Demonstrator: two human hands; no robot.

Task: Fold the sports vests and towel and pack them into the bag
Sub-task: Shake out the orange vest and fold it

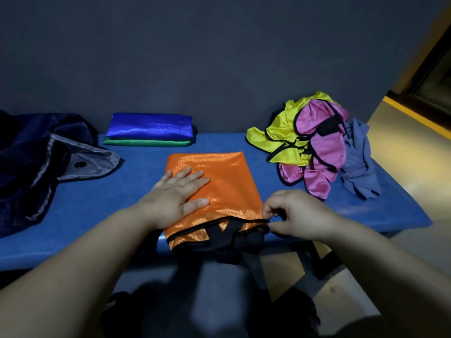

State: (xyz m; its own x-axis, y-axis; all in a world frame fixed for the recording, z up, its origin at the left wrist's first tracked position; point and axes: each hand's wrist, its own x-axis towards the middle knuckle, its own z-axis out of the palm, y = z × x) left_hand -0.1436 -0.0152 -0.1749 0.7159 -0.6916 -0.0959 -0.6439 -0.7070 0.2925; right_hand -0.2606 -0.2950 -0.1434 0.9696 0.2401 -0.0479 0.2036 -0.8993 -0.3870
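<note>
At the near edge of the counter (97,203), the orange vest (224,181) lies with its long axis running away from the person, its black-trimmed hem overhanging. The left hand (175,193) rests flat on its left half, fingers spread. The right hand (297,213) pinches the hem at the near right corner, so the next fold probably starts there. The bag (36,162) lies well to the left, nearer the left hand. No writing can be read.

Five vests: orange vest (224,176), blue vest (148,126), green vest (146,142), yellow vest (280,128), pink vest (328,152). One towel (358,162). One bag (29,152).
</note>
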